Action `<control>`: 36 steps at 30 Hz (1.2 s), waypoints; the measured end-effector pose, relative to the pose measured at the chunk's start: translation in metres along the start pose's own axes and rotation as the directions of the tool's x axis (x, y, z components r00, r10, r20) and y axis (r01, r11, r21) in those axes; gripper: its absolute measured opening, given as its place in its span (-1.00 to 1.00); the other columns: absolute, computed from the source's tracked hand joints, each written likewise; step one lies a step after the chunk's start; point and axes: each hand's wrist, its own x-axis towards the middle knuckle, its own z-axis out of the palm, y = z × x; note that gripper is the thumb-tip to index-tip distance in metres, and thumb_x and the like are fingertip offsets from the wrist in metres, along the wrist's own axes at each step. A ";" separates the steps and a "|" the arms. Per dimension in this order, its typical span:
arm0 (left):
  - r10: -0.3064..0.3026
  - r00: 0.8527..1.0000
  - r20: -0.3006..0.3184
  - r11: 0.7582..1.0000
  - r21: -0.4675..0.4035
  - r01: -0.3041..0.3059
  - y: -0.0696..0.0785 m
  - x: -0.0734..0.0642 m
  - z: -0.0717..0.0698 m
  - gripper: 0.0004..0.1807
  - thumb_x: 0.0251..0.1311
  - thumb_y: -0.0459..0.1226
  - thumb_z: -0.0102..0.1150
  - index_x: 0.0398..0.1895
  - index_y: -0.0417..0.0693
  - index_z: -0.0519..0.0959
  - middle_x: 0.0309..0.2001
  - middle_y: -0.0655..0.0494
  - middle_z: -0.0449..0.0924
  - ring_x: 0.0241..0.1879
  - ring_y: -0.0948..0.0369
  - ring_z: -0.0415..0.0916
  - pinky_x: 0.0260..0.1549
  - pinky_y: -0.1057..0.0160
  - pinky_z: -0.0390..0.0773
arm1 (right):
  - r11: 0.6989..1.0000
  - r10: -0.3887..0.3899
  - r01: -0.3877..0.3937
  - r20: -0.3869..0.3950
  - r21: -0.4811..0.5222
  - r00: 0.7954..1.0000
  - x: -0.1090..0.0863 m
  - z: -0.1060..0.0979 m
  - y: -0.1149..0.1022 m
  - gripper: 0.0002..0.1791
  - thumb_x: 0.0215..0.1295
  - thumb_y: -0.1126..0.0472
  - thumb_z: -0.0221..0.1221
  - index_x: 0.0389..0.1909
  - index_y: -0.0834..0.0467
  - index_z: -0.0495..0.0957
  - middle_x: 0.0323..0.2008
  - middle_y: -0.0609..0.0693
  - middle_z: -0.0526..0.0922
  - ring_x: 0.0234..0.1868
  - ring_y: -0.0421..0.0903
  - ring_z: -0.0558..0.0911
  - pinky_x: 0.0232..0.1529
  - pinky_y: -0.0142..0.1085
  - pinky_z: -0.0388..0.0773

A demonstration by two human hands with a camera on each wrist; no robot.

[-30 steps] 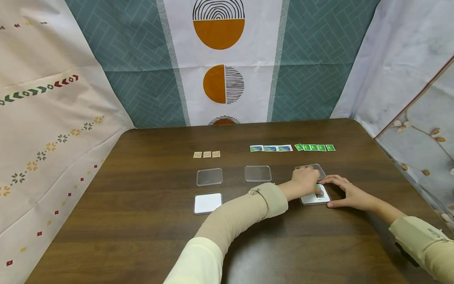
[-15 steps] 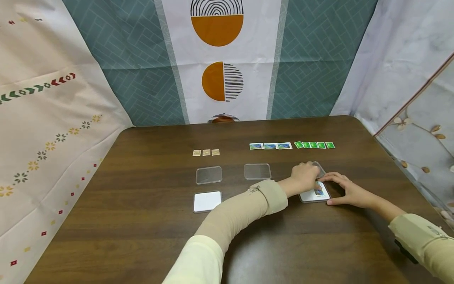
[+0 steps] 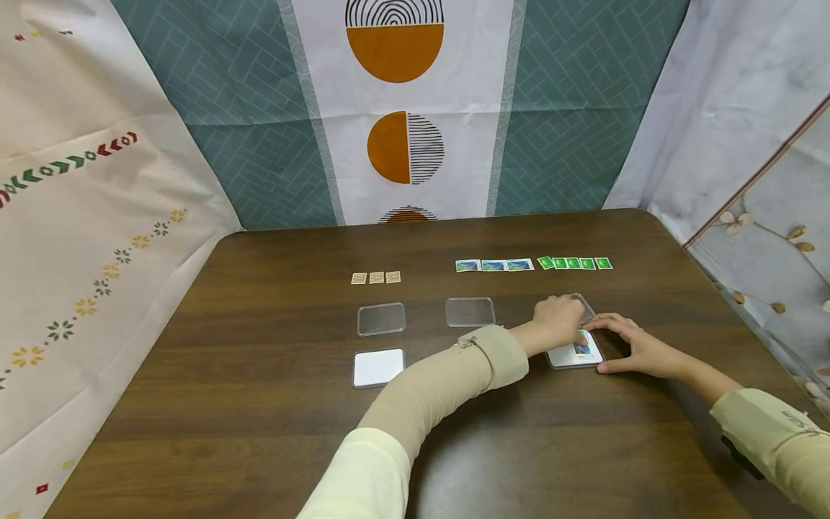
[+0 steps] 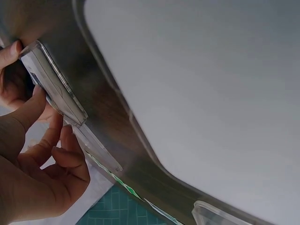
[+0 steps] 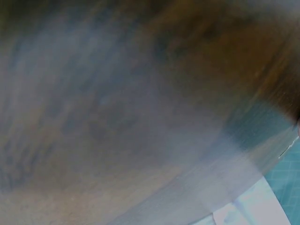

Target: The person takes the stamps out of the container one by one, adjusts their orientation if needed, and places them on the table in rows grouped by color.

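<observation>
In the head view, a clear plastic case [image 3: 565, 359] with a white card inside lies at the right of the table. A small blue-and-green stamp [image 3: 582, 349] sits on the card. My left hand [image 3: 555, 323] reaches over from the left; its extended thumb presses on the stamp and card. Beside the case, my right hand [image 3: 638, 351] grips its right side, thumb at the near corner and index finger at the far one. The left wrist view shows the case [image 4: 58, 89] edge-on, with the left hand [image 4: 42, 159] against it. The right wrist view is too blurred to show the hand.
Clear lids [image 3: 380, 319], [image 3: 470, 312] lie mid-table, with another lid [image 3: 583, 308] partly behind the left hand. A second case [image 3: 379, 368] holds a blank white card. Brown stamps [image 3: 376, 277], blue stamps [image 3: 494, 266] and several green stamps [image 3: 573, 264] line the back.
The head view has tilted slightly down. My left thumb has shifted a little and more of the stamp shows. The right hand keeps its grip on the case.
</observation>
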 end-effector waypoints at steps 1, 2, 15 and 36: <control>-0.006 1.000 0.002 1.000 0.005 0.006 0.000 0.000 0.000 -0.70 -0.05 0.14 0.28 -0.49 0.19 0.55 -0.26 0.37 0.55 -0.20 0.32 0.51 -0.38 0.34 0.51 | 1.000 0.003 -0.003 0.002 -0.001 1.000 0.000 0.000 0.000 -0.33 -0.10 0.28 0.42 0.09 0.17 0.39 0.13 0.18 0.29 0.07 -0.64 -0.02 -0.05 0.26 0.15; -0.009 1.000 0.002 1.000 0.005 0.009 0.000 0.000 -0.001 -0.70 -0.05 0.14 0.28 -0.47 0.19 0.56 -0.26 0.38 0.55 -0.20 0.32 0.51 -0.38 0.34 0.51 | 1.000 0.006 -0.006 0.004 0.000 1.000 0.000 0.000 0.000 -0.33 -0.10 0.28 0.42 0.10 0.17 0.38 0.14 0.18 0.29 0.07 -0.65 -0.03 -0.04 0.26 0.15; 0.025 0.995 -0.091 0.999 -0.037 -0.029 -0.003 -0.003 -0.001 -0.73 0.16 -0.18 0.22 -0.66 0.14 0.42 -0.49 0.36 0.45 -0.54 0.38 0.35 -0.65 0.40 0.35 | 1.000 -0.012 0.012 0.000 -0.012 1.000 0.001 0.001 0.002 -0.32 -0.10 0.29 0.42 0.10 0.20 0.37 0.12 0.17 0.27 0.08 -0.67 -0.05 -0.04 0.26 0.15; 0.168 0.985 0.045 0.978 -0.136 -0.161 -0.017 -0.009 -0.007 -0.71 0.09 -0.22 0.31 -0.11 0.30 0.63 -0.07 0.44 0.58 -0.26 0.42 0.46 -0.45 0.43 0.41 | 1.000 -0.022 0.022 -0.009 0.004 1.000 -0.001 0.003 0.002 -0.34 -0.09 0.30 0.41 0.10 0.14 0.39 0.13 -0.38 0.17 0.10 -0.62 -0.01 -0.06 0.24 0.11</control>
